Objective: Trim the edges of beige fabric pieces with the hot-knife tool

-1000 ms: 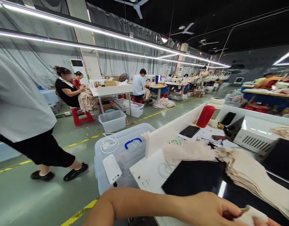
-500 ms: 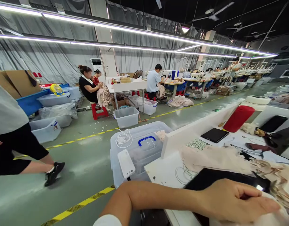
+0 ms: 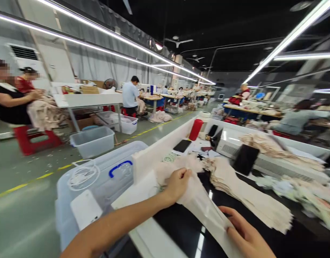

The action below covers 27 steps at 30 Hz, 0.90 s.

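A thin, pale cream piece of fabric stretches between my two hands over a glossy black work surface. My left hand pinches its far end, fingers closed. Nearer to me, my right hand grips the fabric's edge between thumb and fingers. To the right of it lies a stack of cream fabric pieces, layered and slightly fanned. More loose pale fabric lies just beyond my left hand.
Left of the table stands a lidded clear bin with a white cable and a white power bank on top. Further back are a black phone, a red cylinder and a dark tablet. Several people sit at other tables.
The view has swung to the right and down toward the table. My right hand has come into view, and the fabric now spans both hands. The person walking at left is out of view.
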Motion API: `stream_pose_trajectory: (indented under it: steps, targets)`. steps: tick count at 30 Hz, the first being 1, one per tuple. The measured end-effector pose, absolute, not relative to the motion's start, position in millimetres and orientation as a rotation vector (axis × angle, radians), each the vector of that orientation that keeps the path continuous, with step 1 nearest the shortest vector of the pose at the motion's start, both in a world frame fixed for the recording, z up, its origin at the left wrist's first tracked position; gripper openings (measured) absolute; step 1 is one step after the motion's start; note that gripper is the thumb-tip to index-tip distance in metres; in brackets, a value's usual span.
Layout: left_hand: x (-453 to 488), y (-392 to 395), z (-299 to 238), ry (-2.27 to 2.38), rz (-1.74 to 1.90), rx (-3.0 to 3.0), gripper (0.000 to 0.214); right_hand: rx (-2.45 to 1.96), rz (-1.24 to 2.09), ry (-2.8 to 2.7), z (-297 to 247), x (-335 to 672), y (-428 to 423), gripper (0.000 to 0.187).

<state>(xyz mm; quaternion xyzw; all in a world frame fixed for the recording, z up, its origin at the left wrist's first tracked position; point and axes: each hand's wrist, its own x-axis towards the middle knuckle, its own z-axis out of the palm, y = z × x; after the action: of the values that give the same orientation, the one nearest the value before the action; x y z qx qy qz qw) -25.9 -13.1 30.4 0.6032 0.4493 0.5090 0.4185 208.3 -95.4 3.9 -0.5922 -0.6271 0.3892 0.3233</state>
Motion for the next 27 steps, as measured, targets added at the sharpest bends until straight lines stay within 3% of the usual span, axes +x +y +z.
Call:
stream_pose_trajectory:
  steps: [5,10,17,23,27]
  targets:
    - [-0.7,14.7,29.2,1.084,1.281,1.632,0.049,-1.743,0.593,-1.541,11.7,237.4,-85.2,0.051]
    - [52.8,62.2,45.6,1.086,1.247,1.772,0.043,-1.835,0.418,-1.439,25.2,294.8,-56.4,0.063]
    - [117.8,121.1,55.5,1.206,1.053,1.923,0.031,-1.873,0.038,-1.412,31.6,342.9,-12.4,0.063]
    - [86.1,95.0,54.6,1.165,0.852,2.115,0.014,-1.699,-0.28,-1.664,2.0,326.9,-10.0,0.061]
    - [37.5,33.3,70.5,1.064,0.755,2.217,0.022,-1.371,-0.139,-1.893,-25.7,295.4,-22.5,0.046]
